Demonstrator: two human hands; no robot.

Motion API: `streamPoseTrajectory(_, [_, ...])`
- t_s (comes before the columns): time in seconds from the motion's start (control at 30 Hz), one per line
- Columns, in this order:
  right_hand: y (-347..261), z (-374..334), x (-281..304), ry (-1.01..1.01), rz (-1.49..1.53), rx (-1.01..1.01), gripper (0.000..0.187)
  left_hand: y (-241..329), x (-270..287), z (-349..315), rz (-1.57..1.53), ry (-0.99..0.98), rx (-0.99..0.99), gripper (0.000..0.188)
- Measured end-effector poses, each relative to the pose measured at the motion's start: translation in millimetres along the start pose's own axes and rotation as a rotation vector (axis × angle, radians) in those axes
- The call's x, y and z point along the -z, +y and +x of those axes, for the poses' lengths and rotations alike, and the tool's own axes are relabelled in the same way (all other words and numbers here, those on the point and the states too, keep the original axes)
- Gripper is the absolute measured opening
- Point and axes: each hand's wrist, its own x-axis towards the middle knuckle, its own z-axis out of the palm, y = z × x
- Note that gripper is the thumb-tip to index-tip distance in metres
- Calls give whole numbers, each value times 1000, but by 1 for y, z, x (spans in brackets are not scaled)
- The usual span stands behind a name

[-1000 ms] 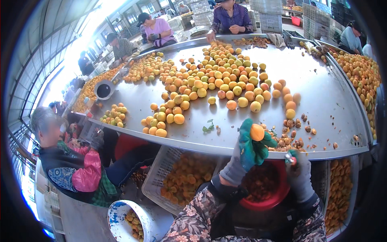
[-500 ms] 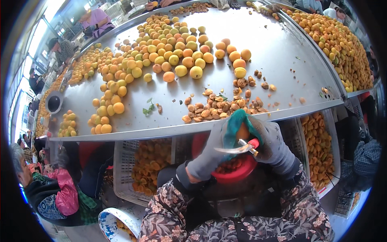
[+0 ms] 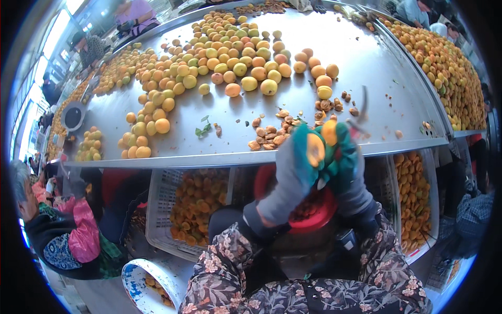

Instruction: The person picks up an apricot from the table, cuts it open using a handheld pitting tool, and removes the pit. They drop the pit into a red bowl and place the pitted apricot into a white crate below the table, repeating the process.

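1. Blue-and-white bowl (image 3: 141, 280): nearest the camera, below and left of the red bowl (image 3: 314, 220); holds a few fruit pieces.
2. Red bowl: under the tabletop (image 3: 366, 78) edge, directly below both hands; contents are dark.
3. Left hand (image 3: 298, 167): gloved grey and green, fingers closed on one apricot half (image 3: 315, 149), cut face toward the camera, above the red bowl.
4. Right hand (image 3: 348, 162): gloved, closed on a second apricot half (image 3: 329, 132); a blurred knife (image 3: 362, 112) rises from it.
5. White crate (image 3: 188, 209): left of the red bowl, filled with halved fruit.
6. Pits (image 3: 272, 133): scattered on the tabletop just beyond the hands.
7. Apricots (image 3: 219, 57): heaped on the tabletop, well beyond the pits.
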Motion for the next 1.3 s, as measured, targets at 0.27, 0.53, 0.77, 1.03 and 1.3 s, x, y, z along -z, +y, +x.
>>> streamPoseTrajectory(0.27, [-57,-49,-63,-442,-362,315,56,-37,16,7,-353,-41,-253,42])
streamPoseTrajectory(0.53, [-94,-17,-77,-123,91,584,40,16,26,2,-997,-297,143,41])
streamPoseTrajectory(0.77, [-68,-19,-66,-425,137,508,36,-21,30,10,-1356,-520,206,45])
streamPoseTrajectory(1.03, [-81,-38,-44,-314,-294,93,26,-7,25,0,3,89,-451,56])
streamPoseTrajectory(1.3, [-35,-28,-15,-302,-518,382,27,-24,29,1,342,144,-361,51])
